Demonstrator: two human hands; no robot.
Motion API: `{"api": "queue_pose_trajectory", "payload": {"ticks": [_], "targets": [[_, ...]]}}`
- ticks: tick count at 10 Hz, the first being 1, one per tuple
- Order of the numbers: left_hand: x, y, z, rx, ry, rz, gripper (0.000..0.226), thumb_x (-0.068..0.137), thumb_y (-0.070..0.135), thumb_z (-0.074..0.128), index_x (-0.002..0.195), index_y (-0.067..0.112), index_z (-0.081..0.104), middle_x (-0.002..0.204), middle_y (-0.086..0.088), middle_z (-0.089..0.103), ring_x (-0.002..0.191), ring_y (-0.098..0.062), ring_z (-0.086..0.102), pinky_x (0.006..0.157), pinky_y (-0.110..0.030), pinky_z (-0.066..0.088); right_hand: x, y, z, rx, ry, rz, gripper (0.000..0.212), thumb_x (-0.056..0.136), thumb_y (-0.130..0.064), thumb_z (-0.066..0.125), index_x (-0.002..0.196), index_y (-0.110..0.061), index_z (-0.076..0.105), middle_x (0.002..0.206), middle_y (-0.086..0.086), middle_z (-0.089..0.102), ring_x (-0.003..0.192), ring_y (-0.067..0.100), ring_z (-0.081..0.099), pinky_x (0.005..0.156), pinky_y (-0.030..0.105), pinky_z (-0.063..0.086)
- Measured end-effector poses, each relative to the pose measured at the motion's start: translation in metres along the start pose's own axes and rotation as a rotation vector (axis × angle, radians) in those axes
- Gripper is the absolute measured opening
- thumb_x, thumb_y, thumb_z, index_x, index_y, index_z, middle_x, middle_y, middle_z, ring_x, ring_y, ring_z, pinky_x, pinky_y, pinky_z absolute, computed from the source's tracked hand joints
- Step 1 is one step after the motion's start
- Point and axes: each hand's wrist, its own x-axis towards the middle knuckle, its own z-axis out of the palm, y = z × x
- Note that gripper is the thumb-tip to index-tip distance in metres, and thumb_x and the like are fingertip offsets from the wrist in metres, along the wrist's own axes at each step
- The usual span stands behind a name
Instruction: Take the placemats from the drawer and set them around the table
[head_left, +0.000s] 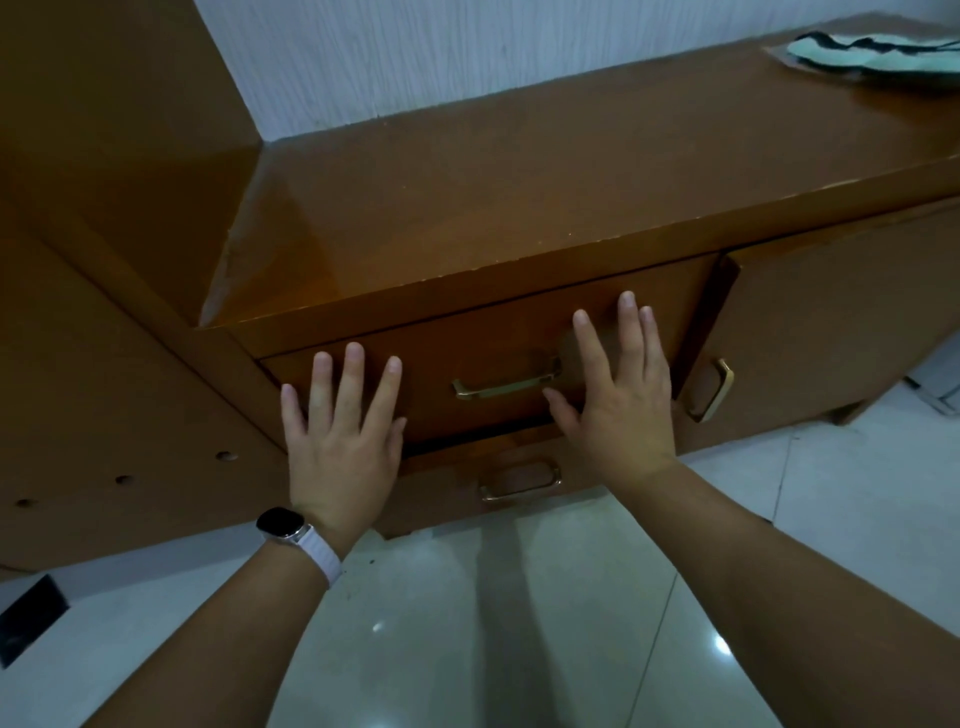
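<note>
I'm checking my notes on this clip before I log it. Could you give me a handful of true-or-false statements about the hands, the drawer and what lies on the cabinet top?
1. Both hands lie flat with fingers spread on the top drawer front. True.
2. The right hand grips the brass handle. False: the handle sits free between the two hands, with only the right thumb near its end.
3. A watch with a pale strap is on the left wrist. True.
4. The top drawer is pulled wide open with placemats showing. False: only its closed front shows; no contents are visible.
5. A pale green cloth item lies at the far right of the cabinet top. True.
6. The left hand holds a placemat. False: it is empty.
</note>
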Motion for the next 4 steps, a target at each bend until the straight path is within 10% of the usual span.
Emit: {"api": "queue_pose_trajectory", "payload": {"ticks": [1, 4], "targets": [[-0.001, -0.002, 0.002, 0.011, 0.001, 0.014, 0.075, 0.091, 0.036, 0.058, 0.154, 0.026, 0.016, 0.164, -0.004, -0.008, 0.15, -0.028, -0.011, 0.113, -0.06, 0.008, 0.001, 0.002, 0.005, -0.003, 0.023, 0.002, 0.083, 0.084, -0.035, 0.074, 0.151, -0.022, 0.025, 0.158, 0.015, 0.008, 0.145, 0.04, 0.011, 0.111, 0.058, 0.032], [-0.002, 0.011, -0.026, -0.082, -0.034, -0.019, 0.071, 0.085, 0.032, 0.062, 0.149, 0.019, 0.034, 0.158, -0.016, 0.024, 0.146, -0.038, 0.018, 0.112, -0.062, 0.019, -0.007, -0.012, -0.013, 0.072, -0.122, 0.073, 0.086, 0.084, -0.038, 0.072, 0.154, -0.023, 0.024, 0.162, 0.017, 0.006, 0.148, 0.041, 0.014, 0.11, 0.057, 0.034]]}}
